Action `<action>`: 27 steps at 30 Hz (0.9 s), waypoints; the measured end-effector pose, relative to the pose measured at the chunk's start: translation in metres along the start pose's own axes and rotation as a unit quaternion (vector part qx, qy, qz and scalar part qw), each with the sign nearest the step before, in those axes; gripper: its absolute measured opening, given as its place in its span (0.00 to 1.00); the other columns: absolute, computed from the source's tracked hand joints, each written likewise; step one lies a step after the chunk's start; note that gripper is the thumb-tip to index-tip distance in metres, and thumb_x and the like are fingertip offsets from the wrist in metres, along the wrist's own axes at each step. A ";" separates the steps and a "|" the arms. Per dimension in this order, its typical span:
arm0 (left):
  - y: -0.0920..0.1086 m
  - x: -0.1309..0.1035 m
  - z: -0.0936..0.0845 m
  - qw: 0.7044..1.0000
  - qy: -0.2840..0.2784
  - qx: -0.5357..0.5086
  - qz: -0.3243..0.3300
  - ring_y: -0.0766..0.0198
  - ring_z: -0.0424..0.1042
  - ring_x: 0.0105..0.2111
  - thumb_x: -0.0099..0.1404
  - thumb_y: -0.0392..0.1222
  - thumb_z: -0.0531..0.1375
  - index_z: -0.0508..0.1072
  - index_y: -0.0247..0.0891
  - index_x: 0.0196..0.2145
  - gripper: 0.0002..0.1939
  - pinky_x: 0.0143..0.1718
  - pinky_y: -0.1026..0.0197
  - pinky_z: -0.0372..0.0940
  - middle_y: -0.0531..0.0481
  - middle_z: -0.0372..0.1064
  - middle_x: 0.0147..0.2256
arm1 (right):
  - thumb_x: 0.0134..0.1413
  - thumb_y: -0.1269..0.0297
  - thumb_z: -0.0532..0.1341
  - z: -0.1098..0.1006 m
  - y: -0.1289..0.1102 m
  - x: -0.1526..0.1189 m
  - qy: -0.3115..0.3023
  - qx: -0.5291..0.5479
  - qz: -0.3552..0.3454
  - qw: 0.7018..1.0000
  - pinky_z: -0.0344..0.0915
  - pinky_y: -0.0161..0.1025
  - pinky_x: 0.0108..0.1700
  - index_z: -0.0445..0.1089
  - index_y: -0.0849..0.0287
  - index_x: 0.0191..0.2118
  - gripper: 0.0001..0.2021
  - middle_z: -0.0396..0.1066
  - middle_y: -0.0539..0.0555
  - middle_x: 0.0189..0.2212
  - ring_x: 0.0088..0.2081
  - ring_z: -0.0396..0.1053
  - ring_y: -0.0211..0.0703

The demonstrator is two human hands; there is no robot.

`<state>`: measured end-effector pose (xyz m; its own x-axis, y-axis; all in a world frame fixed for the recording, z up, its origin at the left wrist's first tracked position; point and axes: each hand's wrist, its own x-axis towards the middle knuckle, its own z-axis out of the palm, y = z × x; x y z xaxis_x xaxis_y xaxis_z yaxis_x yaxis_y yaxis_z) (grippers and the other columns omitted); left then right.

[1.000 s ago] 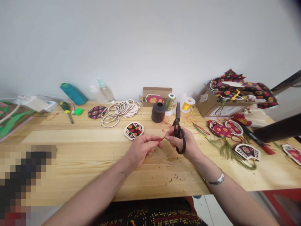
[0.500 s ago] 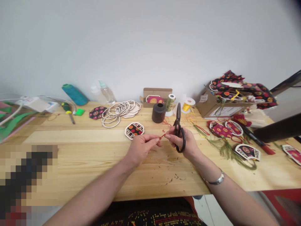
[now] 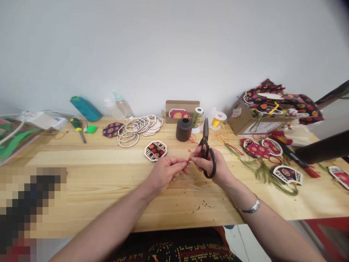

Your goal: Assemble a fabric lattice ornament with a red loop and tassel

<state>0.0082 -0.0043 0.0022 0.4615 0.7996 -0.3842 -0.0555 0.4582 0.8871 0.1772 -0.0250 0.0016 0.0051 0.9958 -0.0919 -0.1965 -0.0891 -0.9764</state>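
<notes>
Between the fingertips of both hands is a short red cord (image 3: pixel 188 160). My left hand (image 3: pixel 168 170) pinches one end of it between thumb and finger. My right hand (image 3: pixel 215 165) pinches the other end and also carries black-handled scissors (image 3: pixel 206 145), blades pointing up and away from me. Just beyond my left hand lies an eight-sided ornament (image 3: pixel 155 151), a pale wooden fretwork frame over dark patterned fabric. A dark thread cone (image 3: pixel 184 130) with loose red thread stands behind the hands.
Wooden frames (image 3: pixel 136 129) lie piled at the back left, near a teal thread cone (image 3: pixel 85 108) and a screwdriver (image 3: pixel 78 128). Yellow (image 3: pixel 217 120) and green spools (image 3: pixel 197 117) stand at the back. To the right are an overfilled cardboard box (image 3: pixel 240 118) and a tasselled fan-shaped ornament (image 3: pixel 287 175).
My two hands have come slightly closer together, so less of the red cord shows between the fingertips. The scissors stay in my right hand.
</notes>
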 end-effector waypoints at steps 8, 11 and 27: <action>0.002 -0.001 0.000 1.000 0.005 -0.001 0.020 0.79 0.47 0.14 0.50 0.44 0.66 0.79 0.33 0.31 0.12 0.15 0.68 0.36 0.47 0.74 0.24 | 0.38 0.58 0.69 0.000 0.002 0.000 0.007 -0.028 0.002 1.000 0.57 0.32 0.20 0.64 0.58 0.32 0.17 0.71 0.49 0.27 0.20 0.60 0.31; 0.003 -0.001 -0.001 0.998 0.044 0.000 0.046 0.79 0.48 0.14 0.50 0.44 0.67 0.79 0.33 0.29 0.11 0.15 0.68 0.37 0.46 0.75 0.24 | 0.40 0.55 0.69 -0.003 0.004 0.000 0.021 -0.084 -0.032 0.996 0.58 0.33 0.22 0.64 0.58 0.34 0.18 0.69 0.48 0.25 0.21 0.60 0.32; 0.015 0.004 -0.011 0.983 0.144 -0.053 0.099 0.78 0.46 0.14 0.46 0.44 0.68 0.78 0.31 0.27 0.13 0.15 0.67 0.37 0.46 0.74 0.23 | 0.53 0.54 0.60 -0.016 -0.002 -0.009 0.066 -0.676 -0.326 0.658 0.55 0.37 0.29 0.68 0.61 0.33 0.13 0.74 0.56 0.29 0.31 0.70 0.44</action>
<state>-0.0009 0.0101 0.0109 0.1637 0.9471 -0.2760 -0.2181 0.3077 0.9262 0.1937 -0.0340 0.0015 -0.2415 0.8299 0.5030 0.9401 0.3285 -0.0906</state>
